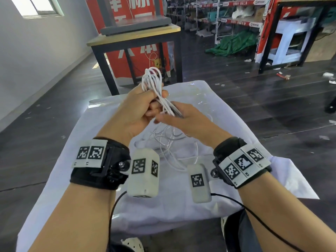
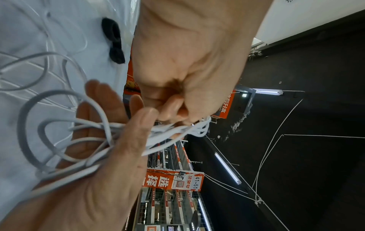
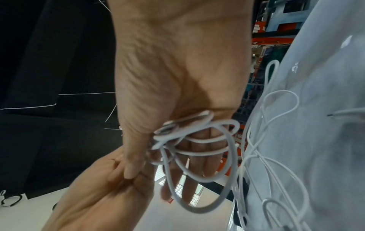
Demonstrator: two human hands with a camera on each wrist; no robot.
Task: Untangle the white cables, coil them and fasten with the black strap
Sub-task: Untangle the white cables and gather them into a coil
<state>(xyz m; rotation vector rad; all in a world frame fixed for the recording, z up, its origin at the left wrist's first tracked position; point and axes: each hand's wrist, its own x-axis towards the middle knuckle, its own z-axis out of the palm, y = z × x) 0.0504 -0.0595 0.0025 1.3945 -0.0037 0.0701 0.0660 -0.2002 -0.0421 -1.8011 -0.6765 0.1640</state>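
Observation:
A bundle of white cables (image 1: pixel 152 79) stands in loops above my left hand (image 1: pixel 154 104), which grips it in a curled fist (image 2: pixel 177 109). My right hand (image 1: pixel 169 117) is just below and to the right. Its thumb (image 2: pixel 142 125) pins the lower strands (image 3: pixel 197 140) against the palm while its fingers (image 3: pixel 199 162) lie fairly straight. More white cable (image 1: pixel 163 142) trails down in a loose tangle onto the white cloth (image 1: pixel 227 133). The black strap (image 2: pixel 113 40) lies on the cloth beyond my left hand; the head view does not show it.
The cloth covers a small table (image 1: pixel 272 171) with dark floor around it. A black-framed table (image 1: pixel 134 39) with red banners stands behind. Shelving (image 1: pixel 227 19) and a green heap (image 1: pixel 234 42) are far right. Black wrist-camera leads (image 1: pixel 254 213) hang from both wrists.

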